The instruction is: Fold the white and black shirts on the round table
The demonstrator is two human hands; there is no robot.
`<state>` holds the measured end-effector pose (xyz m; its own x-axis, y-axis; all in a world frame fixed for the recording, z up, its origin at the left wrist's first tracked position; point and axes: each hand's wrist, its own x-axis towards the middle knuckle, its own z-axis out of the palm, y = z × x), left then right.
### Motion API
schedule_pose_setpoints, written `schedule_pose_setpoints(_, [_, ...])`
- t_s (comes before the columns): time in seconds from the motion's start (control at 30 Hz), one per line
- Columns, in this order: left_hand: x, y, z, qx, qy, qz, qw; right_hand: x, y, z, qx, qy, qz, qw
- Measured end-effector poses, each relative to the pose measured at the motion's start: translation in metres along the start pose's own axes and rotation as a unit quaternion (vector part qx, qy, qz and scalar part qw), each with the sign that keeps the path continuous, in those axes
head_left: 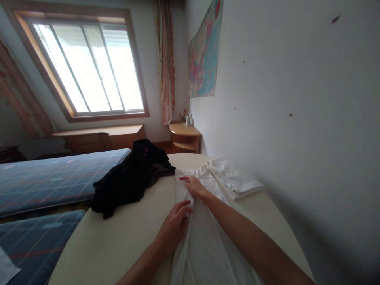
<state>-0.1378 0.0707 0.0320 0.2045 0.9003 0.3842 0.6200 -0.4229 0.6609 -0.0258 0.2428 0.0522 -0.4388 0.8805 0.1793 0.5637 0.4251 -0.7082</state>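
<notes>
A long white garment (208, 237) lies spread lengthwise over the round cream table (127, 245), its far end gathered and wrinkled. At its left edge, my left hand (175, 219) has its fingers curled over the fabric, with the thumb partly hidden beneath them. Farther up, my right hand (193, 186) rests palm down near the gathered end, index finger stretched to the left. A folded white cloth item (237, 182) sits to the right of the garment. On the table's far left is a crumpled black garment (130, 178) with a small pink mark.
Two blue plaid mattresses (59, 178) are at the left, close to the table. A white wall (285, 79) with a map (206, 55) runs along the right. Behind the table stand a wooden corner shelf (184, 130) and a low wooden desk (124, 132) under the window.
</notes>
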Motion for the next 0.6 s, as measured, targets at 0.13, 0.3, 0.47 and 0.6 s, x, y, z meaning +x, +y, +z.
schedule_pose_setpoints(0.13, [-0.006,-0.008,0.005,0.117,-0.031,-0.003,0.993,0.002,0.004,0.000,-0.032,-0.002,0.008,0.999])
schedule_pose_setpoints(0.3, [-0.005,0.003,0.001,0.190,-0.108,-0.051,0.974,-0.007,0.000,-0.007,-0.089,0.016,-0.003,0.996])
schedule_pose_setpoints(0.47, [-0.002,0.013,-0.005,0.202,-0.132,-0.064,0.968,-0.028,-0.009,-0.014,-0.228,-0.025,-0.050,0.972])
schedule_pose_setpoints(0.6, [-0.001,0.014,-0.006,0.195,-0.127,-0.062,0.971,-0.039,-0.003,-0.012,-0.248,-0.113,-0.020,0.962])
